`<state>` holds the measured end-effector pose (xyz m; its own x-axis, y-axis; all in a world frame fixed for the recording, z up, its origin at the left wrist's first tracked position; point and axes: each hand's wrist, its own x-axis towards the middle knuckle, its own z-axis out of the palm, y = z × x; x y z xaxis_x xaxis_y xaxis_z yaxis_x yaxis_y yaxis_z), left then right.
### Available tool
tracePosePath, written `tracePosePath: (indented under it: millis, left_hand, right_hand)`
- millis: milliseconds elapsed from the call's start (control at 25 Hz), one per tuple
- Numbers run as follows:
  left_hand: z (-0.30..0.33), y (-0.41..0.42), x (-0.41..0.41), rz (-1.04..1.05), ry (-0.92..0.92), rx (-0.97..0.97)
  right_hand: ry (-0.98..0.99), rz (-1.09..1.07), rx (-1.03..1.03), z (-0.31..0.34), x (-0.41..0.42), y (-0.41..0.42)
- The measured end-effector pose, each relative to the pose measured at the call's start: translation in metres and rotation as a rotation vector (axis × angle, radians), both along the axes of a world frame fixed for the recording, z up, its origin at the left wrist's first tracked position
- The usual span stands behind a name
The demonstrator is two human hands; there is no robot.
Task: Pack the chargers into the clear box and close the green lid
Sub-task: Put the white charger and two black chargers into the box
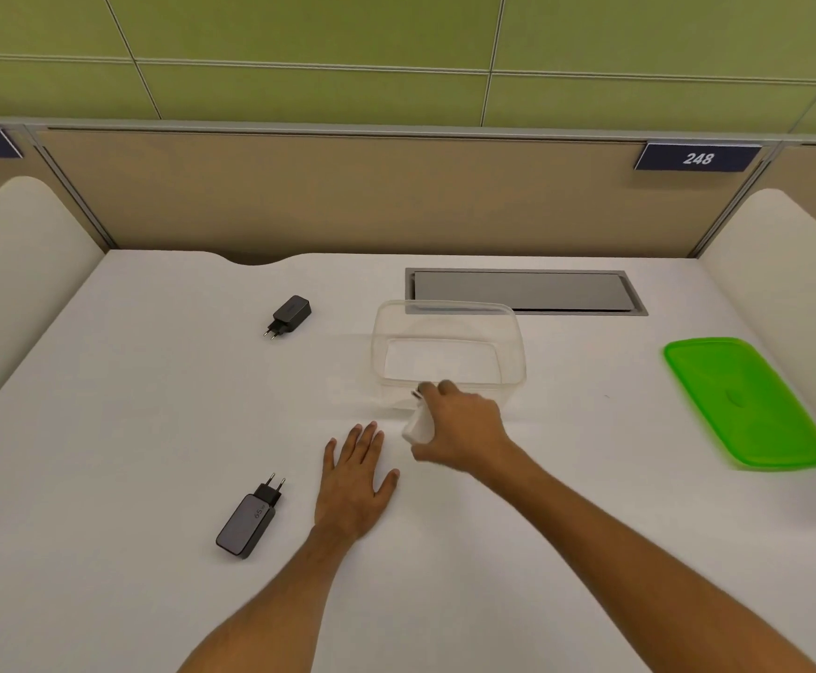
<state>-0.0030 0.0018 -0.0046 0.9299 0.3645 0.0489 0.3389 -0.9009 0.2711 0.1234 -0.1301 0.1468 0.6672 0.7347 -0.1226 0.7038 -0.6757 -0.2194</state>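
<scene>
The clear box (448,313) stands empty on the white desk, a little right of centre. My right hand (464,432) grips a white charger (419,422) just in front of the box's near wall, its metal pins pointing up toward the rim. My left hand (355,483) lies flat on the desk with fingers spread, holding nothing. A large dark charger (246,524) lies to the left of that hand. A small black charger (289,314) rests further back on the left. The green lid (743,403) lies flat at the right.
A grey cable hatch (525,290) is set into the desk behind the box. A beige partition (347,196) closes the back, with cream side panels (12,264) at left and right.
</scene>
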Motion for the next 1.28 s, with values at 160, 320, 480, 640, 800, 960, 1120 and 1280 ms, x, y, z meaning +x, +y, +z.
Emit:
tracePosePath:
  millis: [160, 320, 480, 640, 800, 960, 1120, 1280]
  left_hand:
    - [0.002, -0.002, 0.001, 0.007, -0.012, -0.008]
    - [0.004, -0.002, 0.0, 0.016, 0.01, -0.013]
    - [0.004, 0.0, 0.0, 0.016, 0.031, -0.019]
    - [0.004, -0.001, 0.0, 0.019, 0.033, -0.021]
    - [0.004, -0.001, 0.0, 0.026, 0.027, -0.028]
    - [0.005, -0.001, 0.001, 0.027, 0.006, -0.032]
    - [0.003, -0.001, 0.001, 0.027, -0.009, -0.031]
    - [0.004, -0.001, 0.001, 0.028, -0.009, -0.041]
  right_hand:
    - [-0.07, -0.07, 0.104, 0.02, 0.037, 0.032]
    - [-0.074, -0.123, 0.088, 0.022, 0.072, 0.063]
    - [-0.038, -0.189, -0.047, 0.003, 0.103, 0.073]
    - [0.013, -0.301, -0.149, -0.017, 0.123, 0.063]
    - [0.1, -0.373, -0.201, -0.034, 0.134, 0.054]
    - [0.14, -0.382, -0.271, -0.041, 0.138, 0.045]
    - [0.142, -0.378, -0.29, -0.045, 0.139, 0.041]
    - [0.131, -0.374, -0.309, -0.046, 0.139, 0.039]
